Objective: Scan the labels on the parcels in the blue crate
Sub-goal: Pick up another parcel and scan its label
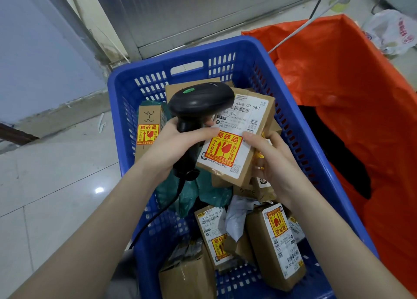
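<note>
On the shiny floor [45, 186], the blue crate [293, 127] holds many parcels.
The left hand [171, 145] grips the scanner [200, 100], the right hand [273, 161] pinches one parcel [239, 136]; many look left.

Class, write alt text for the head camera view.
A person's left hand aims a black scanner at a cardboard parcel held by the right hand over a blue crate of parcels. An orange bag stands to its right.

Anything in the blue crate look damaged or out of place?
Yes: a torn, crumpled grey wrapper lies loose between the near boxes, and the parcels are heaped at all angles in the crate. The held parcel looks intact.
</note>
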{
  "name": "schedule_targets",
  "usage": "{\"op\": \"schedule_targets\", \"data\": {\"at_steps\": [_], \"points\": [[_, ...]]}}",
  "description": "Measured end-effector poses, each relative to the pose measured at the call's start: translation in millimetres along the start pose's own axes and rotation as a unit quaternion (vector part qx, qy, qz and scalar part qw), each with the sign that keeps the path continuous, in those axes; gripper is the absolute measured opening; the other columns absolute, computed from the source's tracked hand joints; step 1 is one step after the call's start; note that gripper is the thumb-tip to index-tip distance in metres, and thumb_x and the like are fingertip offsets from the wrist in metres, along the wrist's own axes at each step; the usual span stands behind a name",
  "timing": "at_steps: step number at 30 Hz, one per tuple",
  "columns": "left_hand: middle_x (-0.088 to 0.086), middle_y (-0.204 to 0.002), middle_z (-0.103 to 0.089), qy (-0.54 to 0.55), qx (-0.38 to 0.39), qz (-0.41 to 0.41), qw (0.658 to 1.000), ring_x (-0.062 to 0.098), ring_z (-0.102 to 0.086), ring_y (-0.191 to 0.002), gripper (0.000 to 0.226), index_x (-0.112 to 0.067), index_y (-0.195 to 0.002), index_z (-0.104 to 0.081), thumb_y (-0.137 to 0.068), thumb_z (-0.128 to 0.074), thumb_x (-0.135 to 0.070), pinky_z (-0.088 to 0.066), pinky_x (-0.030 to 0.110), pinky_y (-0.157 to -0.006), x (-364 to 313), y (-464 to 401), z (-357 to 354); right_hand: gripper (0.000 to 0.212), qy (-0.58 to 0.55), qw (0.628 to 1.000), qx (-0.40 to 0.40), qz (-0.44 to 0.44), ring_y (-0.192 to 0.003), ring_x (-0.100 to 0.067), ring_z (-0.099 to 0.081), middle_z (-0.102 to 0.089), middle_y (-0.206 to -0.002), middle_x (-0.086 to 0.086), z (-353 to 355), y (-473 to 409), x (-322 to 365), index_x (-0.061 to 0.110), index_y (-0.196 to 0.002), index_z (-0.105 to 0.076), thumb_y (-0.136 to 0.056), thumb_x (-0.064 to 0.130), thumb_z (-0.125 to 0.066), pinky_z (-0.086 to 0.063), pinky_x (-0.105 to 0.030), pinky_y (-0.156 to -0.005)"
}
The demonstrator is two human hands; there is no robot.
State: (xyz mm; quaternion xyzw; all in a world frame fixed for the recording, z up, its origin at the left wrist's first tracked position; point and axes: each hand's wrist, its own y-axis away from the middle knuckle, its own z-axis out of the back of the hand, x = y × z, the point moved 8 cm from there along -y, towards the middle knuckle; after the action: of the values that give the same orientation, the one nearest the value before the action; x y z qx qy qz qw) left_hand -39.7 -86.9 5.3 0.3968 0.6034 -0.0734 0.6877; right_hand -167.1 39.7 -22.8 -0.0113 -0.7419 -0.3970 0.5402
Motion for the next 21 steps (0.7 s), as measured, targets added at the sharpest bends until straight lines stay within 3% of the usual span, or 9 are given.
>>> {"op": "schedule_targets", "data": {"at_steps": [3,5,7,10,12,15,21], "points": [[-0.011,-0.089,-0.073,0.003,-0.043,-0.008,0.999,0.015,-0.065,-0.09,0.021,-0.026,-0.092,-0.066,-0.075,-0.077,-0.024,-0.048,0.037,-0.091,0,0,6,0.048,-0.009,0.999,-0.043,0.015,-0.096,-0.017,-0.07,-0.071,-0.109,0.002,8,-1,3,0.026,-0.119,-0.049,-0.077,0.034,-0.072,-0.058,-0.04,-0.078],[-0.006,-0.091,-0.072,0.0,-0.056,-0.008,0.998,0.014,-0.064,-0.084,0.041,-0.018,-0.105,-0.065,-0.069,-0.078,-0.032,-0.049,0.036,-0.085,1,-1,9,0.054,0.007,0.996,-0.075,0.037,-0.1,-0.014,-0.067,-0.069,-0.109,0.006,13,-1,7,0.026,-0.119,-0.047,-0.073,0.037,-0.075,-0.055,-0.045,-0.087],[-0.003,-0.077,-0.07,-0.004,-0.055,-0.01,0.998,0.011,-0.062,-0.068,0.047,-0.009,-0.104,-0.064,-0.066,-0.076,-0.035,-0.048,0.034,-0.075,1,-2,10,0.062,0.029,0.993,-0.101,0.06,-0.101,-0.011,-0.065,-0.067,-0.108,0.009,15,0,11,0.025,-0.121,-0.045,-0.07,0.038,-0.077,-0.053,-0.044,-0.089],[0.003,-0.074,-0.066,-0.019,-0.047,-0.009,0.999,0.01,-0.058,-0.058,0.045,-0.007,-0.101,-0.063,-0.067,-0.074,-0.036,-0.046,0.033,-0.07,1,-2,9,0.063,0.04,0.99,-0.105,0.083,-0.1,-0.007,-0.064,-0.063,-0.112,0.008,12,4,16,0.022,-0.125,-0.041,-0.073,0.033,-0.076,-0.054,-0.031,-0.081],[0.0,-0.07,-0.065,-0.02,-0.04,-0.012,0.999,0.01,-0.059,-0.058,0.047,-0.005,-0.103,-0.064,-0.069,-0.076,-0.034,-0.046,0.031,-0.068,2,-1,6,0.065,0.048,0.989,-0.099,0.101,-0.096,-0.003,-0.064,-0.063,-0.112,0.008,8,5,18,0.021,-0.126,-0.04,-0.073,0.029,-0.077,-0.055,-0.021,-0.071],[-0.007,-0.064,-0.066,-0.014,-0.033,-0.008,0.999,0.007,-0.06,-0.056,0.037,-0.003,-0.106,-0.065,-0.077,-0.075,-0.024,-0.048,0.025,-0.064,2,0,1,0.073,0.065,0.986,-0.095,0.123,-0.092,0.003,-0.064,-0.063,-0.113,0.009,5,6,19,0.022,-0.13,-0.039,-0.07,0.029,-0.079,-0.053,-0.011,-0.068],[-0.013,-0.058,-0.068,-0.021,-0.031,-0.017,0.999,0.002,-0.06,-0.051,0.014,-0.013,-0.093,-0.064,-0.081,-0.071,-0.017,-0.047,0.015,-0.054,-3,1,2,0.076,0.071,0.983,-0.099,0.138,-0.097,0.002,-0.063,-0.063,-0.116,0.008,4,5,20,0.024,-0.131,-0.041,-0.067,0.036,-0.079,-0.053,-0.011,-0.072]]}}
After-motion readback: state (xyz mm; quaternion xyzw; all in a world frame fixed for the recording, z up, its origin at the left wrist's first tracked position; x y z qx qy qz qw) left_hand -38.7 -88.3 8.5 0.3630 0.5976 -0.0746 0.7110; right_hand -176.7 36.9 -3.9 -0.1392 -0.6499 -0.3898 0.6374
